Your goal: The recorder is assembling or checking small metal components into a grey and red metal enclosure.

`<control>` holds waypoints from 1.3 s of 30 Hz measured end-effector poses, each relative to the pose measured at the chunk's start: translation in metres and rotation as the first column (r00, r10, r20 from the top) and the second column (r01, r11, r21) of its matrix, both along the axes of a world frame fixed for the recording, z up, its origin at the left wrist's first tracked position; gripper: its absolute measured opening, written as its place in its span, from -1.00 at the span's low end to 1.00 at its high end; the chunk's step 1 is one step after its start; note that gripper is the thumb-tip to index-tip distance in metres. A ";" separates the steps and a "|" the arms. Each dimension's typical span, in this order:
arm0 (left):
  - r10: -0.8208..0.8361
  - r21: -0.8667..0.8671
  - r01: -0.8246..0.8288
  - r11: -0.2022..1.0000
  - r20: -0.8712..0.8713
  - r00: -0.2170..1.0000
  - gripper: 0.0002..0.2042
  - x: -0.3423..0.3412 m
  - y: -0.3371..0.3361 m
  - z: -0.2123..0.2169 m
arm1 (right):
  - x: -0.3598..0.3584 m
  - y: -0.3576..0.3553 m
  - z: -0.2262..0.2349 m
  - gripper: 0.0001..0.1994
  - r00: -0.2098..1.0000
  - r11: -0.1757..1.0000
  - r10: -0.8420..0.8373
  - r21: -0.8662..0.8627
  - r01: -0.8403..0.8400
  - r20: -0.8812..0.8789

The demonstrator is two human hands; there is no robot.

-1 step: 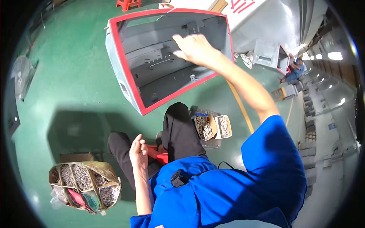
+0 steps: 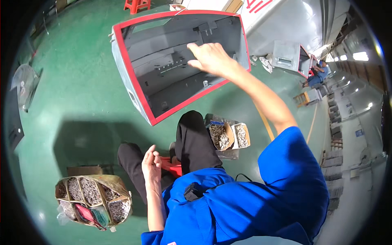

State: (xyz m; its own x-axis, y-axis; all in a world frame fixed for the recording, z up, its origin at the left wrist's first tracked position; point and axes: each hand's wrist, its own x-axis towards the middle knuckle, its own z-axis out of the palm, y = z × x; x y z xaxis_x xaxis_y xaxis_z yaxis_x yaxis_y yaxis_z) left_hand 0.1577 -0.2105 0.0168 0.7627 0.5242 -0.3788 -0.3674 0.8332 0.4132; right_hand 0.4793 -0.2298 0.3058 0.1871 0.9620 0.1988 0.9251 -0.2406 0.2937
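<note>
At the far left, a fan (image 2: 25, 86) stands on the green floor (image 2: 77, 98). Low on the left sits a brown bag (image 2: 93, 200) split into little pockets, and the pockets are full of small metal screws and a few coloured packets. Just right of the bag is the left hand (image 2: 152, 164). It hangs above the person's knee in black trousers (image 2: 192, 143), close to a bit of red stool (image 2: 170, 165). Its fingers (image 2: 155, 154) are loosely curled and hold nothing. Above, in the middle of the view, a big grey metal box with a red rim (image 2: 134, 83) rests on the floor in front of the person. It is tipped so that its open side faces up toward the person. Its long side runs from the lower left up to the upper right, and small brackets and holes show on its grey inside walls. The right hand (image 2: 212, 59) reaches across into the open box, near its right red edge. Its fingers (image 2: 195, 49) are spread and bent a little, and I cannot tell if they pinch anything small. Below that arm, by the right knee, two small open cartons of screws (image 2: 229, 136) sit side by side on the floor. Far off at the right, another person in blue (image 2: 318, 76) works beside a second grey box (image 2: 290, 57).
</note>
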 end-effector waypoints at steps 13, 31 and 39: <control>-0.514 0.389 0.548 0.741 -0.197 0.835 -0.74 0.009 -0.066 0.087 | -0.151 -0.138 -0.152 -0.77 -0.043 0.991 0.036 0.041 -0.129 -0.998; -0.466 0.173 0.504 0.846 -0.219 0.857 -0.64 0.013 -0.068 0.072 | -0.159 -0.147 -0.190 -0.91 -0.081 0.987 0.144 0.137 0.080 -0.986; -0.416 0.048 0.438 0.898 -0.233 0.879 -0.80 0.013 -0.067 0.057 | -0.160 -0.138 -0.182 -0.90 -0.017 0.983 0.132 0.129 0.133 -0.991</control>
